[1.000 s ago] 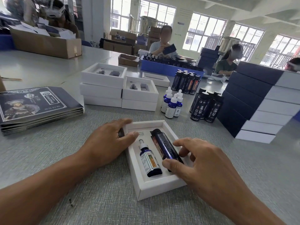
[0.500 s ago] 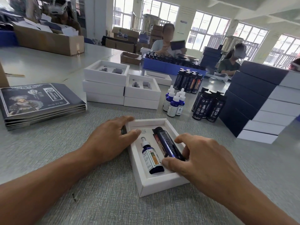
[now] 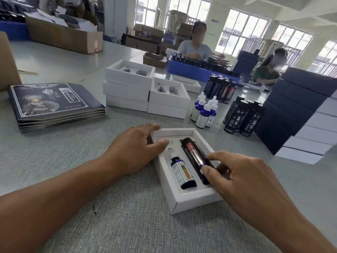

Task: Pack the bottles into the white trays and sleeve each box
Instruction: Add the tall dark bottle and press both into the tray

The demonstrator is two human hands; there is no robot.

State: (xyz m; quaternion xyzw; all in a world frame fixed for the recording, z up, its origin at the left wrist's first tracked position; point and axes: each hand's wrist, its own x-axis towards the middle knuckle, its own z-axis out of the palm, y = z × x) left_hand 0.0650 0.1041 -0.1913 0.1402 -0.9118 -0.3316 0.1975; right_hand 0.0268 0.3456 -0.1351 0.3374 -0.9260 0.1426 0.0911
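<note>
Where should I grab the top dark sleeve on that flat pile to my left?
Take the top dark sleeve by its near right corner, coming from the right. It lies flat on the stack, so only edges offer purchase, and that corner overhangs nearest the left hand.

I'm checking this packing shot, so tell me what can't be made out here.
Head view only:
- Black bottle: lower end hidden under the right hand.
- White tray: far-left corner covered by the left hand.
- Dropper bottle: label print too small to read.
</note>
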